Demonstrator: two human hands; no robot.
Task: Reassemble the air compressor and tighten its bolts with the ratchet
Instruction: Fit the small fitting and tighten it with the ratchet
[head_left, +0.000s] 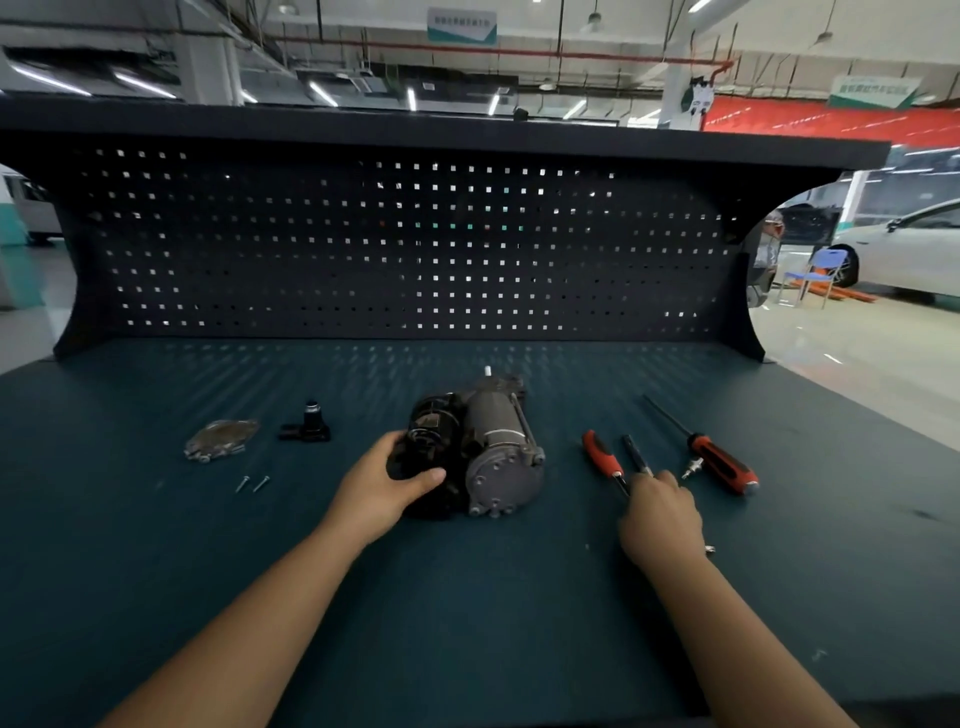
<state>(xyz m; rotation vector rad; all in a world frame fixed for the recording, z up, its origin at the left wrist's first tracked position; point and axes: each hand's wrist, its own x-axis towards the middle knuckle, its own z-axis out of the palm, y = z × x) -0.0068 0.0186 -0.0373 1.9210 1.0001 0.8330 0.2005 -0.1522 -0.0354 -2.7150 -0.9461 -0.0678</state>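
The left hand (387, 488) grips the compressor (478, 447) at mid bench, probably to steady it. The right hand (660, 519) touches a dark bar (635, 454), maybe the ratchet; whether it holds the bar, I cannot tell.

bench (156, 545) | compressor (498, 441); cover plate (221, 439); black fitting (307, 423); two screws (261, 483); red-handled screwdrivers (722, 463)

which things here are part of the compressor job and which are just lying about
Job: air compressor, held by left hand; black-handled tool at right hand; cover plate; black fitting; two screws.
Lying about, probably: long-shafted red screwdriver; other red screwdriver; blue chair; white car.
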